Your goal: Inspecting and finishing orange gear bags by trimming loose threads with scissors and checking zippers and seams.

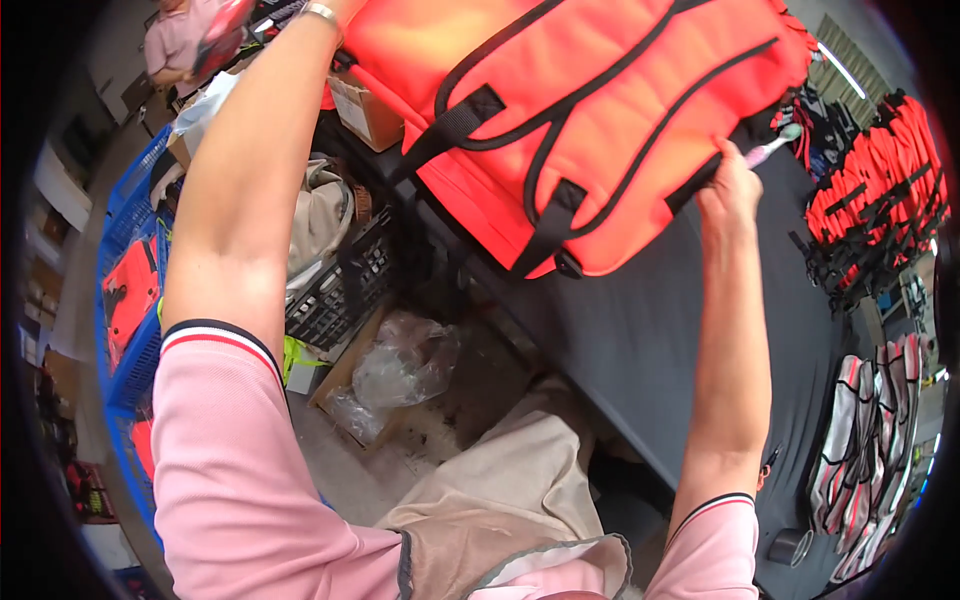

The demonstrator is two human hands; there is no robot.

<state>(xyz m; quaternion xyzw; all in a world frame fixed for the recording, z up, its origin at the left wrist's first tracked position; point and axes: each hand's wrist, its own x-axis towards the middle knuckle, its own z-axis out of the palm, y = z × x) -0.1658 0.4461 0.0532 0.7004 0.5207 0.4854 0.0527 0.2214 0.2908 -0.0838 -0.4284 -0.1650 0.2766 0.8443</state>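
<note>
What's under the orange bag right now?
The orange bag lies on a dark table, overhanging its near edge. The right hand grips its lower corner. Anything beneath the bag's middle is covered.

Free room: bare dark counter (640,340) below the orange bag (590,120), open between bag and the striped vests (870,440) at the right edge. Obstacles: bag fills the upper counter; stacked orange bags (880,190) crowd the far right; black crate (340,290) and clear plastic wrap (400,365) block the floor at left; blue bin (130,230) beyond.
</note>
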